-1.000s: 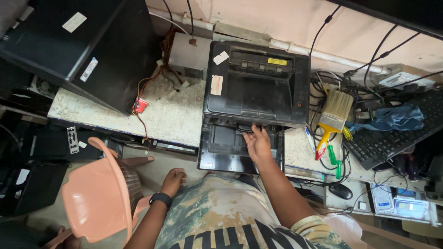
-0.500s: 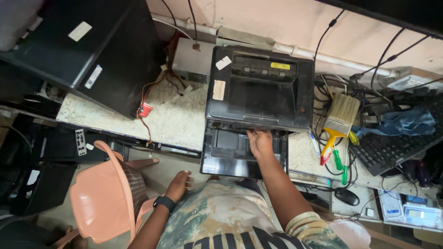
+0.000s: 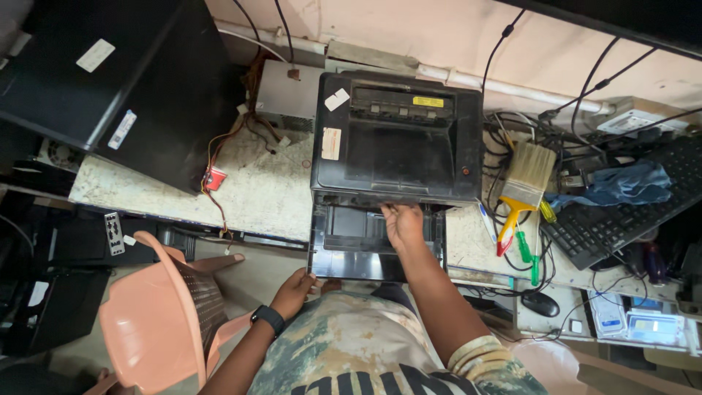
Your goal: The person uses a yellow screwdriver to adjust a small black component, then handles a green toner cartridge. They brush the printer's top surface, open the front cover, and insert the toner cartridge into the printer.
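Note:
A black printer (image 3: 398, 143) stands on the stone workbench (image 3: 256, 190) with its front paper tray (image 3: 351, 252) folded down toward me. My right hand (image 3: 404, 223) reaches into the front opening, fingers curled under the printer's front edge. My left hand (image 3: 292, 291), with a black watch on the wrist, grips the near left corner of the lowered tray.
A black computer case (image 3: 110, 80) lies at the left and a grey power supply (image 3: 285, 95) with loose wires behind. At the right are a paintbrush (image 3: 523, 183), green screwdrivers (image 3: 528, 249), a keyboard (image 3: 621, 212) and a blue cloth (image 3: 621, 183). A pink plastic chair (image 3: 157, 314) stands lower left.
My left hand has risen from my lap to the tray's left corner. My right hand stays at the front opening. The view has shifted slightly.

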